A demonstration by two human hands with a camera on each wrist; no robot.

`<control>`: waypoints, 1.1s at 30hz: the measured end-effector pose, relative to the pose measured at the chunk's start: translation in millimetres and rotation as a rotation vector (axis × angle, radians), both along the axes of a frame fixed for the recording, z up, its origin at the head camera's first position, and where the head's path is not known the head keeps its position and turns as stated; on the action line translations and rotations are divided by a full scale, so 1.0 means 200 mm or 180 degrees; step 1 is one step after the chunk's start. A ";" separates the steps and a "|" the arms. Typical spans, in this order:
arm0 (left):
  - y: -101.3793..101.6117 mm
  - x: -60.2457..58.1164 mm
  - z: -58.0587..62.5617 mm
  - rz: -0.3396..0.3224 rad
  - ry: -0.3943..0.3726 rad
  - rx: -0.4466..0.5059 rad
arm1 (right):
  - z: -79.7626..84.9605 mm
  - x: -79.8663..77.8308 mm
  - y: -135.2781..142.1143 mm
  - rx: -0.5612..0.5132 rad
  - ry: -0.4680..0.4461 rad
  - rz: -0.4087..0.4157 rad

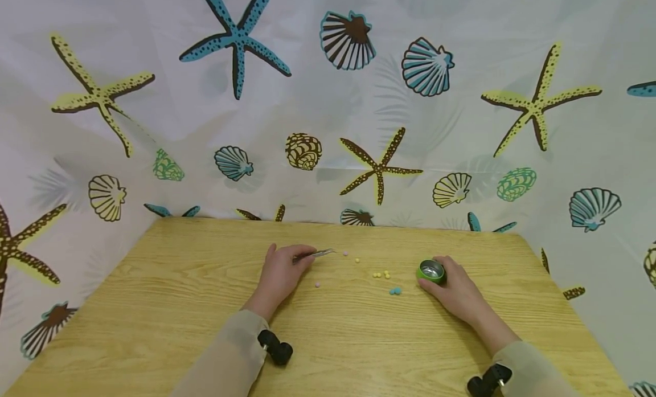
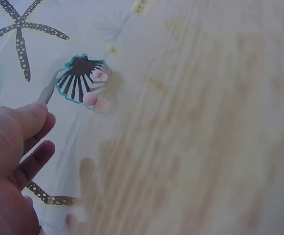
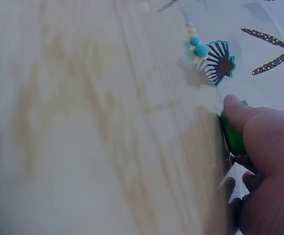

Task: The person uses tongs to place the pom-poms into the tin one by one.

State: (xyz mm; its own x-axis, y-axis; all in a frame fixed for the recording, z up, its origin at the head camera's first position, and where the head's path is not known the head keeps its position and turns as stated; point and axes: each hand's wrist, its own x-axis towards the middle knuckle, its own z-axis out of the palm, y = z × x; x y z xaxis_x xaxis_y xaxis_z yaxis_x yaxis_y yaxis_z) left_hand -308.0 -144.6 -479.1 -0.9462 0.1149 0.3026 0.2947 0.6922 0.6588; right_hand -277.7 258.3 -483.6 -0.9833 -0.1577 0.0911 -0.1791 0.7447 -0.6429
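Observation:
My left hand (image 1: 283, 271) pinches a pair of metal tweezers (image 1: 319, 254) between thumb and fingers, their bent tip pointing right. Just beyond the tip lies a pink bead (image 1: 345, 253), and a yellow bead (image 1: 357, 261) is close by. A second pink bead (image 1: 317, 285) sits nearer to me. In the right hand (image 1: 459, 291) is a small green cup (image 1: 431, 271) with a shiny metal inside, gripped at its side; no beads can be made out in it. Left of the cup are two blue beads (image 1: 395, 291) and a cluster of yellow beads (image 1: 381, 274).
Everything lies on a wood-grain table (image 1: 328, 340). Behind it and at both sides hangs a pale cloth (image 1: 307, 112) printed with starfish and shells. Black devices (image 1: 275, 347) are fixed at both sleeve cuffs.

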 end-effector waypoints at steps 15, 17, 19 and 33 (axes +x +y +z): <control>0.02 0.02 0.01 0.0003 0.0007 0.0230 | 0.01 0.01 -0.03 -0.0095 0.0072 -0.0040; 0.02 0.02 0.01 0.0012 0.0012 0.0245 | 0.01 0.01 -0.03 -0.0122 0.0086 -0.0040; 0.02 0.02 0.01 0.0012 0.0012 0.0252 | 0.01 0.01 -0.04 -0.0153 0.0080 -0.0042; 0.00 0.06 0.01 0.0091 -0.0363 0.0535 | -0.01 0.01 -0.02 -0.0351 -0.0057 -0.0075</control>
